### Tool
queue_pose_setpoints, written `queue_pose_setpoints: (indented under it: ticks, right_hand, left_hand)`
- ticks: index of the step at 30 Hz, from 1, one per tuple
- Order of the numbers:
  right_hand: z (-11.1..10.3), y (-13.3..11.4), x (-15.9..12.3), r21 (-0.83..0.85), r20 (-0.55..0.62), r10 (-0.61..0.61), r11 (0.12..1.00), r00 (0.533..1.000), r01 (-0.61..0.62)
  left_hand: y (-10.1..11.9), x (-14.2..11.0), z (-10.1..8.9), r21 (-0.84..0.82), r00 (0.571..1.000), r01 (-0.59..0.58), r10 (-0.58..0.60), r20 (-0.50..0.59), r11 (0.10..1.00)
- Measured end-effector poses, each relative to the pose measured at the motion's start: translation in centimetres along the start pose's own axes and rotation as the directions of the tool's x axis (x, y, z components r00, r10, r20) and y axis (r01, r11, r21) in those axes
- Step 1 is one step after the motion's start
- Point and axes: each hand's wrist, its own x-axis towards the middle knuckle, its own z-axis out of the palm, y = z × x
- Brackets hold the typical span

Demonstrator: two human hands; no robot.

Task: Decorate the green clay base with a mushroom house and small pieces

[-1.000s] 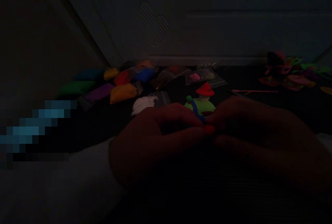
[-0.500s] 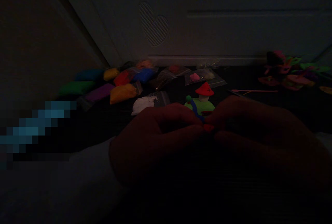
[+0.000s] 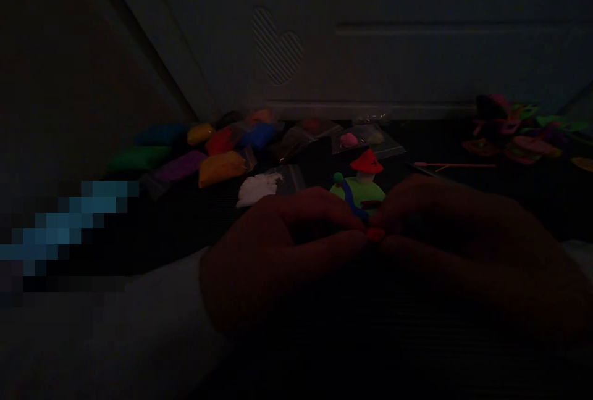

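The scene is very dark. My left hand [image 3: 278, 252] and my right hand [image 3: 463, 245] meet in the middle, fingertips pinched together on a small red bit of clay [image 3: 374, 234]. Just behind the fingertips stands a little clay figure [image 3: 361, 185] with a green body, a white head, a red cone hat and a blue strip. Both hands wear pale sleeves.
Several packets of coloured clay [image 3: 221, 165] lie at the back left, with a white lump [image 3: 257, 189] nearer. Clear bags [image 3: 365, 138] lie behind the figure. A thin pink stick [image 3: 454, 165] and a heap of coloured pieces [image 3: 519, 128] are at the right. A white panel [image 3: 370, 48] closes the back.
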Motion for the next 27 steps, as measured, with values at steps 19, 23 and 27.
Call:
queue_pose_setpoints:
  ticks: [19,23,27]
  right_hand:
    - [-0.01,-0.16,-0.15,0.004,-0.013,0.014,1.0,1.0,-0.014]
    - [0.05,-0.2,0.13,0.006,-0.002,0.006,1.0,1.0,-0.006]
    - [0.02,-0.17,0.17,0.0,0.012,-0.006,1.0,1.0,0.006]
  left_hand:
    - [0.03,0.02,0.0,0.012,0.999,-0.035,0.034,0.015,0.999]
    - [0.16,-0.04,-0.01,0.022,1.0,0.006,-0.007,0.022,1.0]
    - [0.33,0.14,0.08,0.022,0.999,0.044,-0.044,0.014,0.999]
